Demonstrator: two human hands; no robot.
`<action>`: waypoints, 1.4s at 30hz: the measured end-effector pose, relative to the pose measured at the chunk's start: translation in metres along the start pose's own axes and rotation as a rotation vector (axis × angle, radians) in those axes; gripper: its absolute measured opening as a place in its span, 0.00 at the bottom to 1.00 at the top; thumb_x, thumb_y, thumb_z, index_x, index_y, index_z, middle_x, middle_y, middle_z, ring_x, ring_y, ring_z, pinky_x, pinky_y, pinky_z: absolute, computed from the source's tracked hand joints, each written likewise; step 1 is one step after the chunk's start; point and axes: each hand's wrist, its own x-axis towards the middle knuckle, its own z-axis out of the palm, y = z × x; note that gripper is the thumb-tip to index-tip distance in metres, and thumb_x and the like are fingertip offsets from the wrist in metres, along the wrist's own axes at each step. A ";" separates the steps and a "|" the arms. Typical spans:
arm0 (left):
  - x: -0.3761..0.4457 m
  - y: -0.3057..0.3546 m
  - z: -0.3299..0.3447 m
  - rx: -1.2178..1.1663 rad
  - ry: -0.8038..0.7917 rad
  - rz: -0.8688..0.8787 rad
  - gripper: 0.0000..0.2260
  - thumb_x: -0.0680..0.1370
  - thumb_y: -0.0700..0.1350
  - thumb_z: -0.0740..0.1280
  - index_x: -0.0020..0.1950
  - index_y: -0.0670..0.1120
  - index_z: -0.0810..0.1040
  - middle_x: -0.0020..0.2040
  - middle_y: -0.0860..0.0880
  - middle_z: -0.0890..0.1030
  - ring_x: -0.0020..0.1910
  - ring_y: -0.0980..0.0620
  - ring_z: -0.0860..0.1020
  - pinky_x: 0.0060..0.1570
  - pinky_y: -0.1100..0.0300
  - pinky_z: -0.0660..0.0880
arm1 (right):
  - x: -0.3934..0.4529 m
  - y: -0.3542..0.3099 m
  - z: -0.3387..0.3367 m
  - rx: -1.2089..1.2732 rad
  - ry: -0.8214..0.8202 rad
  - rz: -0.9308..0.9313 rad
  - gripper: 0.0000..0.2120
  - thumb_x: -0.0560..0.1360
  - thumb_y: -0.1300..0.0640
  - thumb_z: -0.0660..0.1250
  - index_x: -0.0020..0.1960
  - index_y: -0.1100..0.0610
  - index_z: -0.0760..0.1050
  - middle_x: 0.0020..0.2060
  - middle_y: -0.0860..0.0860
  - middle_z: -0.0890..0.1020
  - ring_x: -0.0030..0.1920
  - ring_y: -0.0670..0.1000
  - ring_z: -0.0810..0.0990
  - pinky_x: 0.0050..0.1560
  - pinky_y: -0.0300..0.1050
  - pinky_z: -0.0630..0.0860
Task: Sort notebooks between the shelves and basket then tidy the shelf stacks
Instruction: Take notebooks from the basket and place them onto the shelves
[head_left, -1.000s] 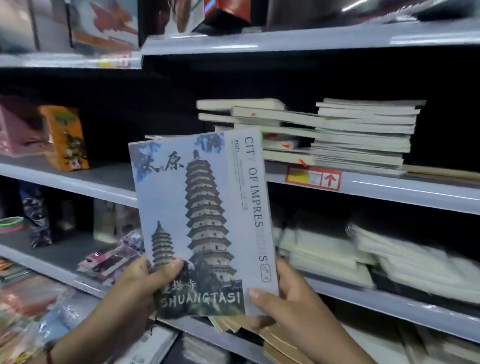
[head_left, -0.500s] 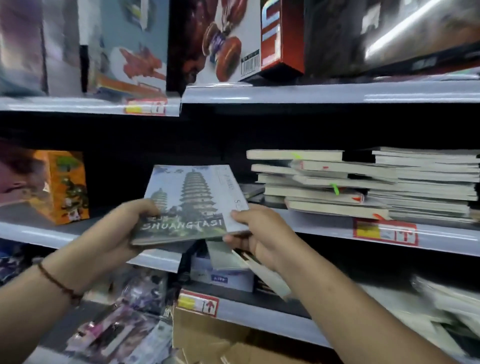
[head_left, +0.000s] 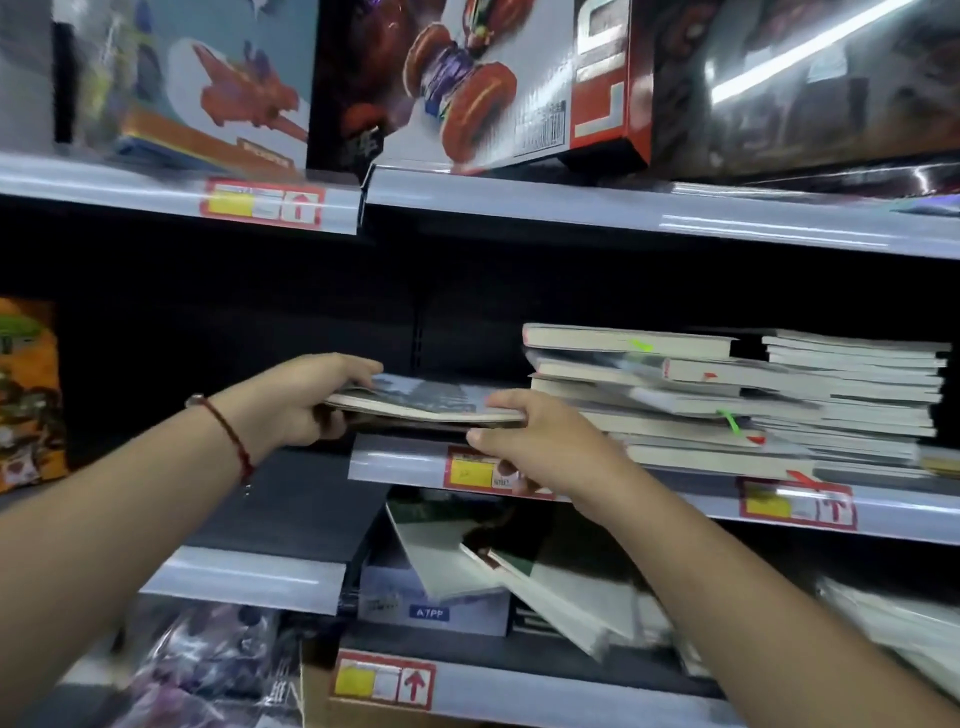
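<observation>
our left hand (head_left: 306, 400) pinches the notebook (head_left: 421, 402) at its left edge, thumb under, fingers on top. the notebook lies flat, just above the shelf (head_left: 405, 462), left of the stacks (head_left: 727, 400). our right hand (head_left: 524, 436) pinches its near right corner. we judge this one nearly placed. left to do: the stacks sit ragged, edges out of line, and loose notebooks lean on the lower shelf (head_left: 545, 686). we see no basket.

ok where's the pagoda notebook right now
Mid-frame in the head view, the pagoda notebook lies flat between both hands at the middle shelf edge, just left of the notebook stack.
</observation>
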 end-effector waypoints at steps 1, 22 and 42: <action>0.003 0.000 0.000 0.047 0.002 0.013 0.12 0.78 0.39 0.64 0.58 0.49 0.82 0.45 0.48 0.79 0.25 0.56 0.72 0.17 0.68 0.61 | 0.001 0.000 0.002 -0.183 0.064 -0.051 0.19 0.79 0.46 0.66 0.69 0.45 0.71 0.52 0.45 0.81 0.40 0.42 0.78 0.39 0.25 0.71; -0.016 -0.050 -0.010 0.368 0.287 0.601 0.19 0.78 0.68 0.59 0.58 0.56 0.74 0.50 0.54 0.79 0.47 0.51 0.76 0.46 0.54 0.70 | -0.023 0.044 0.018 -0.497 0.227 -0.265 0.29 0.81 0.44 0.59 0.79 0.42 0.51 0.66 0.48 0.72 0.57 0.52 0.77 0.52 0.51 0.77; -0.240 -0.593 0.301 1.111 -1.139 -0.243 0.28 0.81 0.60 0.61 0.79 0.54 0.62 0.78 0.53 0.63 0.74 0.50 0.67 0.71 0.56 0.67 | -0.404 0.585 0.072 -0.507 -0.605 0.875 0.31 0.74 0.41 0.54 0.76 0.51 0.65 0.72 0.54 0.71 0.71 0.56 0.69 0.70 0.48 0.67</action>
